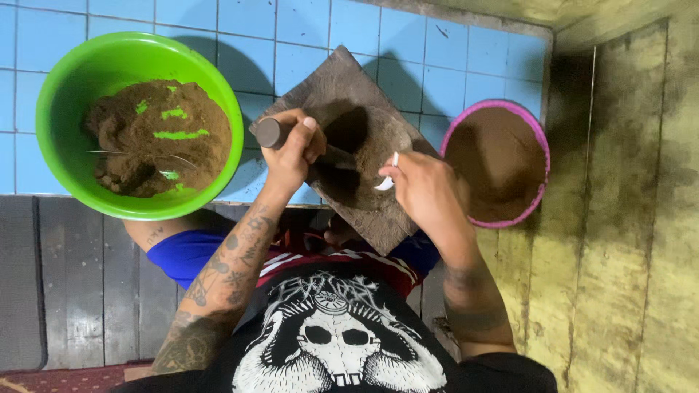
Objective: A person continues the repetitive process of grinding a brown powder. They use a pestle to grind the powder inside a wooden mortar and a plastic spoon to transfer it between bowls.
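The blue tiled floor (pixel 306 29) carries everything. At ten o'clock sits the round green plastic bowl (pixel 138 124), holding clumpy brown powder. At centre lies the dark square stone grinding slab (pixel 342 138), tilted like a diamond, with brown powder in its hollow. At three o'clock rests the round pink-rimmed sieve (pixel 496 164), filled with finer brown powder. The left hand (pixel 291 149) has its fingers wrapped tightly around a dark cylindrical pestle (pixel 271 132) at the slab's nine o'clock edge. The right hand (pixel 426 191), at four o'clock, pinches a small white spoon (pixel 387 178) just over the hollow. Good work here, I judge, means holding the pestle steady and scraping powder inward, so none spills over the slab's edge.
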